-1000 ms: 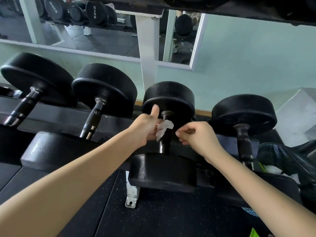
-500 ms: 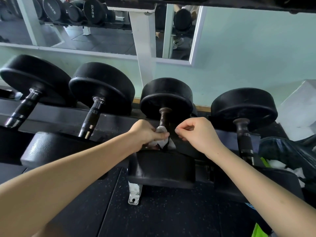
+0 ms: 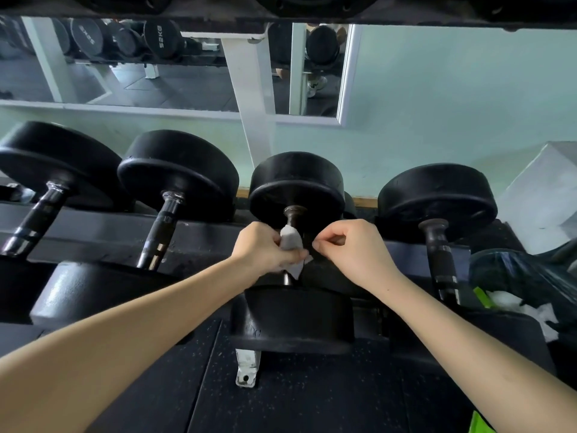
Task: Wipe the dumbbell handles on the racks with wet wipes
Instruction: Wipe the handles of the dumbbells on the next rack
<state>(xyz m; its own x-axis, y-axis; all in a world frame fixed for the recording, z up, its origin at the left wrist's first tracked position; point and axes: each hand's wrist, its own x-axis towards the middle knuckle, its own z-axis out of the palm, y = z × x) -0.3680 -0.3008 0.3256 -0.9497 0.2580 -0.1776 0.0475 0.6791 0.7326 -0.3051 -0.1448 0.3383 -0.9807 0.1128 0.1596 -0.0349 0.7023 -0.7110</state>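
Several black dumbbells lie on a low black rack (image 3: 103,235). My left hand (image 3: 265,248) grips a white wet wipe (image 3: 291,238) wrapped round the handle of the middle dumbbell (image 3: 296,185). A tail of the wipe hangs below my fingers. The handle's top shows above the wipe; the rest is hidden by my hand. My right hand (image 3: 352,251) hovers just right of that handle with its fingers curled and fingertips pinched together; whether it touches the wipe is unclear.
Dumbbells with bare handles lie to the left (image 3: 162,232) and right (image 3: 437,254). A dark bag (image 3: 524,282) with white wipes inside sits at the far right. An upper rack shelf (image 3: 281,10) overhangs. A mirror (image 3: 140,67) and white post (image 3: 253,89) stand behind.
My left hand closed round the handle with the wipe, slid down it, then came back up a little. My right hand stayed beside the handle.
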